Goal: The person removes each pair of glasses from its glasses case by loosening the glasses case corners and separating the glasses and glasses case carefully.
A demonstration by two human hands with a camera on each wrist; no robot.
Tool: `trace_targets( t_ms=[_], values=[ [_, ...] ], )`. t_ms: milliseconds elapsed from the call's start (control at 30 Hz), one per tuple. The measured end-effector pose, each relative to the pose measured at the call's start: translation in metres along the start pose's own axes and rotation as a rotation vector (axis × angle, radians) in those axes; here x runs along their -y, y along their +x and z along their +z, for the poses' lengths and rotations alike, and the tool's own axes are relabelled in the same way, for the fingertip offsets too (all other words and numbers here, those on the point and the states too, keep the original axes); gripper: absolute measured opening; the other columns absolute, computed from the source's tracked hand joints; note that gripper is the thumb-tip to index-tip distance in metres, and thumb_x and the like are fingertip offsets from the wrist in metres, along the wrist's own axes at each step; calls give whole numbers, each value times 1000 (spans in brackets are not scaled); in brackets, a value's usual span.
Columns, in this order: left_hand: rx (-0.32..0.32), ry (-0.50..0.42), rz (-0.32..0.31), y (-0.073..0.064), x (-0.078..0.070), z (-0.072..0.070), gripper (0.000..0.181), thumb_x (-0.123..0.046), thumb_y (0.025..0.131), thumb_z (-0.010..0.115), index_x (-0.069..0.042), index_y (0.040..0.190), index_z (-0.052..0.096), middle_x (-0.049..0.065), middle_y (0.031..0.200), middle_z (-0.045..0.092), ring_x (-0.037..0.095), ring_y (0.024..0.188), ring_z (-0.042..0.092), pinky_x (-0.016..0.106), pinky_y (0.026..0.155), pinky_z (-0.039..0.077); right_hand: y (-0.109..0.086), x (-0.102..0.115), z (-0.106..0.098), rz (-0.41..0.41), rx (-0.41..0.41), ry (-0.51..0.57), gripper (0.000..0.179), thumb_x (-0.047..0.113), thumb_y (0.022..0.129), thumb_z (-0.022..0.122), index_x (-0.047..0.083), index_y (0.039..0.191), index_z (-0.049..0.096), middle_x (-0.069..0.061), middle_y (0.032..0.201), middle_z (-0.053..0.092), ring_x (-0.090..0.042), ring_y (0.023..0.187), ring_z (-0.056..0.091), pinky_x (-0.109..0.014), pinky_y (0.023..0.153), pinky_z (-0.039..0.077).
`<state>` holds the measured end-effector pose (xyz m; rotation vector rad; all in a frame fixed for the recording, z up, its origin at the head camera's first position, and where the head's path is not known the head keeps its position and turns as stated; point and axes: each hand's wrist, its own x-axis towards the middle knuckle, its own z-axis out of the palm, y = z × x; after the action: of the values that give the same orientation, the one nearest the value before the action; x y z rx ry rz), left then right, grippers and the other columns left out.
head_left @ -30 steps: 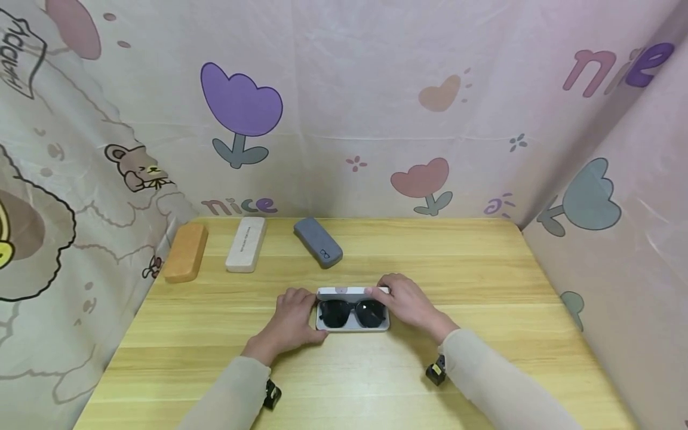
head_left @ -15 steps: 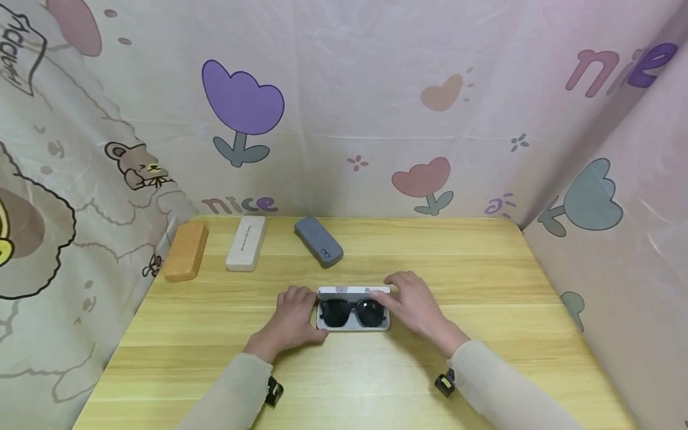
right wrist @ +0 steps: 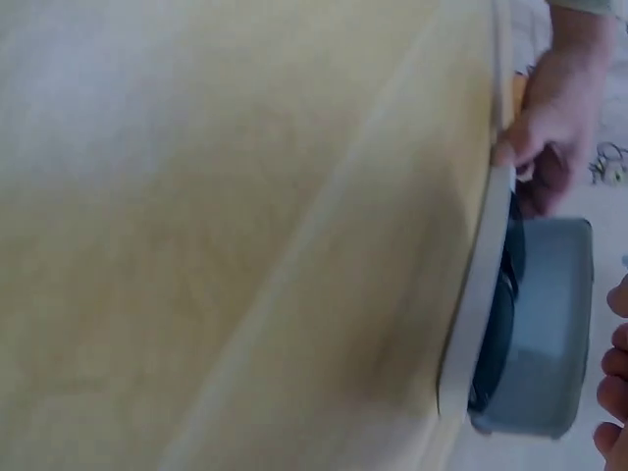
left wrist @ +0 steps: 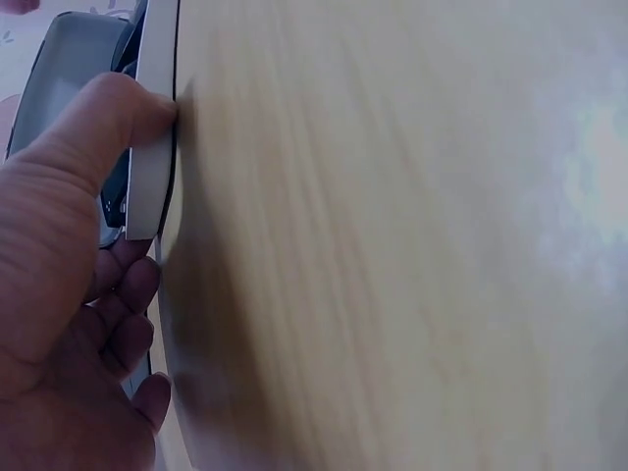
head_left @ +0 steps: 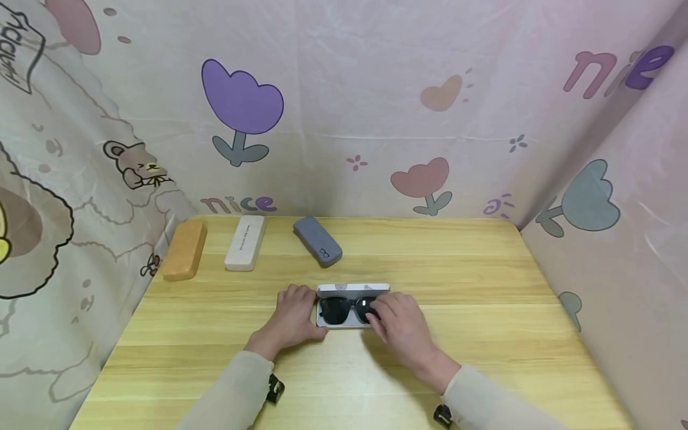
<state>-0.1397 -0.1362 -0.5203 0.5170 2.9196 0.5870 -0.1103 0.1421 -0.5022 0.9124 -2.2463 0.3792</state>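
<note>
An eyeglass case, pale outside and grey inside, lies on the table with its lid raised at the back. Dark sunglasses sit inside it. My left hand grips the case's left end, its thumb at the front wall, as the left wrist view shows too. Over the right end hovers my right hand, its bent fingers hiding part of the right lens. In the right wrist view its fingertips are apart from the sunglasses and hold nothing.
Three closed cases lie along the back of the wooden table: an orange one, a white one and a grey-blue one. Printed curtains hang behind and at both sides.
My right hand has let go of the raised lid and moved forward toward me, over the right lens. The left hand keeps its hold on the case.
</note>
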Motion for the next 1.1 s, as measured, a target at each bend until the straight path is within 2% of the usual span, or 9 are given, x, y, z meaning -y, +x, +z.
trace_targets(
  t_ms=[133,267,467,567,800,1100],
  values=[
    [-4,-7,7,-1,-1,-1,79,-49,74,89,1,129,63,13,128,62,34,122,46,54,106,34,1,7,13,-47,55,-45,18,21,93,75,5,102,76,-5,100,76,-22,94,69,-37,84,54],
    [-7,-12,11,0,-1,-1,77,-48,73,90,0,127,63,12,126,62,33,120,46,53,105,35,3,10,23,-64,121,-94,25,18,86,83,4,106,78,-6,104,78,-22,97,70,-36,87,55],
    [-1,-21,-1,1,-1,-1,79,-48,73,91,0,128,63,10,125,62,31,119,45,52,105,35,9,12,32,-76,196,-189,23,19,89,81,2,105,76,-8,103,77,-23,98,71,-34,92,56],
    [3,-20,-5,1,-1,-1,80,-48,73,91,0,130,63,10,125,62,31,119,45,52,105,35,13,13,36,-69,231,-223,19,18,92,77,3,103,74,-7,101,76,-22,96,70,-33,91,56],
    [0,-22,-3,1,-1,-1,81,-48,72,91,0,132,62,9,123,62,30,118,45,51,104,35,17,16,43,27,281,-220,13,19,94,75,6,95,74,-6,94,71,-25,91,65,-37,79,55],
    [15,-18,-13,0,0,-1,81,-48,73,89,-1,133,62,8,125,62,29,118,45,49,104,35,18,18,44,42,296,-203,9,15,92,77,7,89,73,-3,88,69,-24,90,64,-36,82,54]
  ],
)
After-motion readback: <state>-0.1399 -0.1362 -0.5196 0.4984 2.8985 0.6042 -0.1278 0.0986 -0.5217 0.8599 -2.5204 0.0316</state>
